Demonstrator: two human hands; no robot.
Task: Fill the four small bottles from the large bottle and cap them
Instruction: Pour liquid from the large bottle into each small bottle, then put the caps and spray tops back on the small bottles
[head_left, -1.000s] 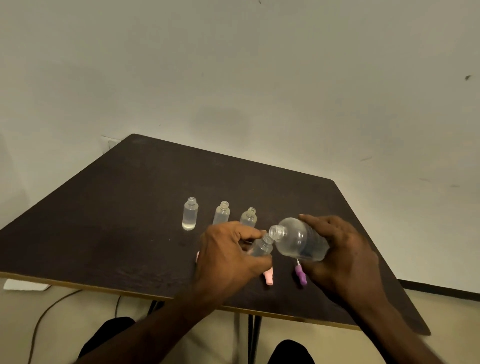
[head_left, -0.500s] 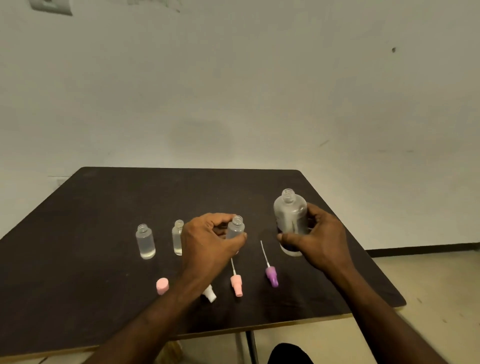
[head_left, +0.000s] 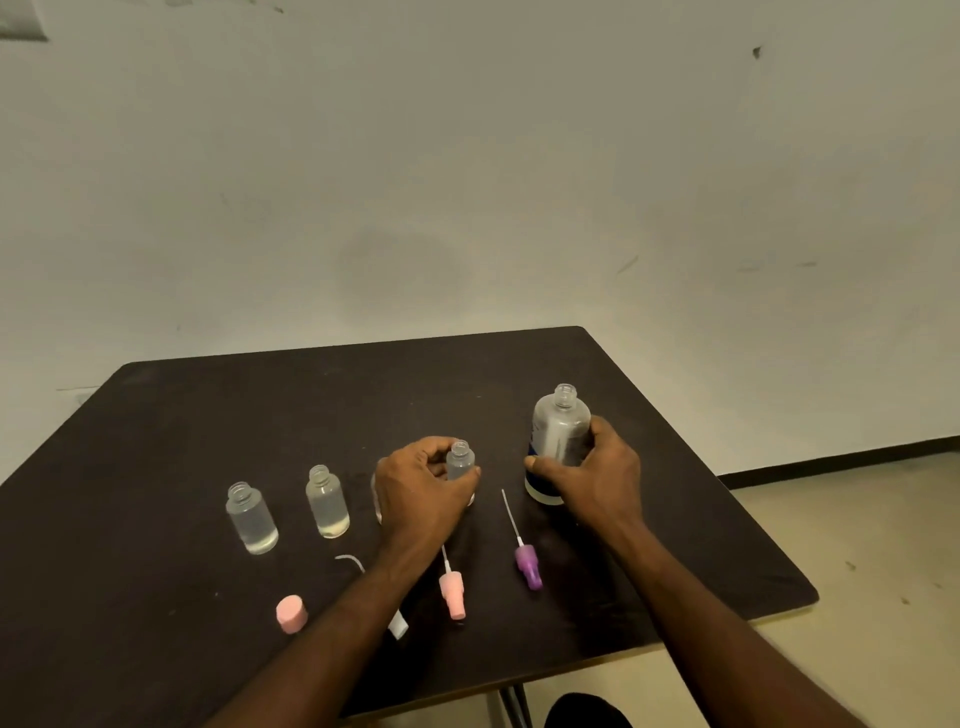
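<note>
Four small bottles (head_left: 252, 517), four caps (head_left: 291, 613).

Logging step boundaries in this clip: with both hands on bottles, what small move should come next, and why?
Probably the left hand lets go of the small bottle and reaches for the pink cap just below it. Both that bottle and the large bottle stand upright on the table, and none is capped.

Dark table (head_left: 218, 415) against scuffed pale wall (head_left: 467, 156) (dim light)
</note>
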